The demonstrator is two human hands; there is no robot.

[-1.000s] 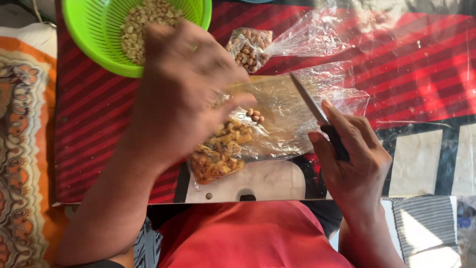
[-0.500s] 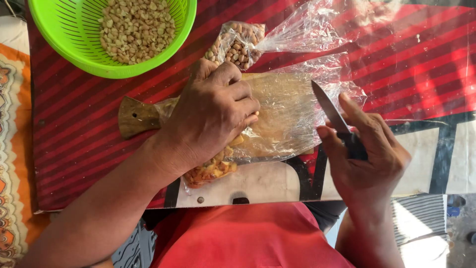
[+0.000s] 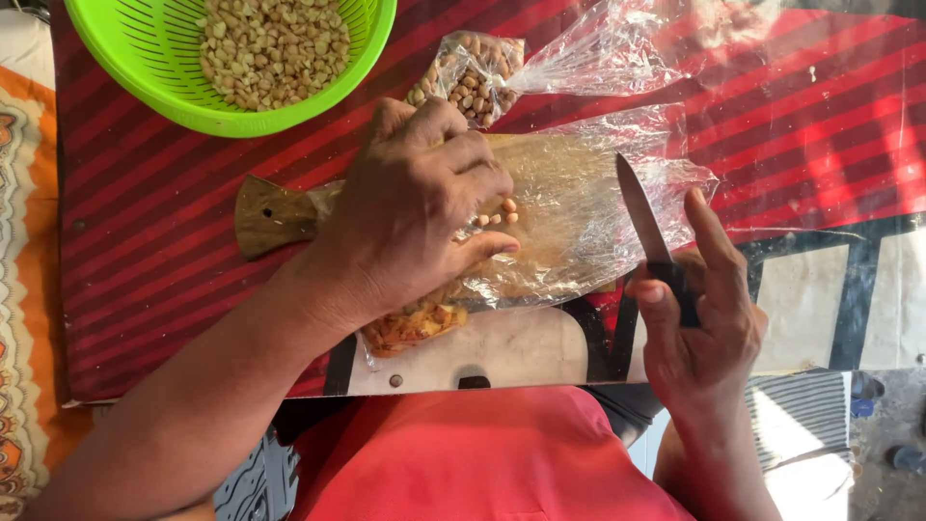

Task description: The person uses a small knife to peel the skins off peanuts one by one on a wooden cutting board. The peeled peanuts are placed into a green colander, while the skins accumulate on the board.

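- We see the left hand (image 3: 415,217) lying palm down on a clear plastic bag (image 3: 579,227), with the forearm coming up from the lower left corner of the view.
- Its fingers (image 3: 473,159) are bent and spread over the bag, and the thumb points to the right; they press on the plastic and do not close around anything.
- Under the bag lies a wooden cutting board (image 3: 270,212), and only its handle with a hole shows clearly at the left of the hand.
- A few peanuts (image 3: 497,214) are inside the bag, just beside the fingertips, and some orange-brown pieces (image 3: 415,326) sit at the bag's lower edge near the wrist.
- The right hand (image 3: 699,323) holds a knife (image 3: 641,217) by its dark handle; the fingers are wrapped around the handle, and the index finger is stretched up beside the blade.
- The blade points away from the body and its tip is over the right part of the bag.
- A second small bag of peanuts (image 3: 463,82) lies above the left hand, and a green colander (image 3: 154,87) with peanuts stands at the top left.
- All this rests on a red striped cloth (image 3: 820,125) on the tabletop.
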